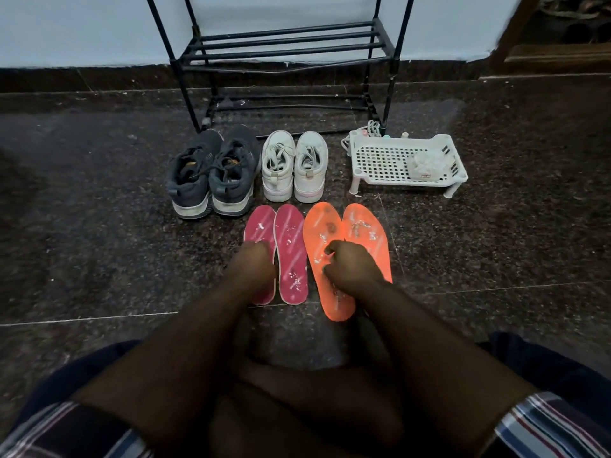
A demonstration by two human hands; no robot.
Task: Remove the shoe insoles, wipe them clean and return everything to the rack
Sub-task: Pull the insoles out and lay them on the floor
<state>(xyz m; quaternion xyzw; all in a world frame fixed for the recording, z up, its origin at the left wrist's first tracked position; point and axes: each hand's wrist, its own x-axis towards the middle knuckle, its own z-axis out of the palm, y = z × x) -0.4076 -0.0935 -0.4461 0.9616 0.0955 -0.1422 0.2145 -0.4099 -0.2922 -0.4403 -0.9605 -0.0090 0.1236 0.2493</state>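
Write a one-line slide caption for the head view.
Both hands over pink and orange insoles, shoes and rack beyond.

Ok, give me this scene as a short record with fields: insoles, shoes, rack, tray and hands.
insoles: pink pair and orange pair flat on the floor, white smears on them
shoes: dark pair, white pair, standing before the rack
rack: black rack, shelves bare
tray: white tray holding a pale bundle
left hand: over a pink insole
right hand: fingers curled, on the orange insoles
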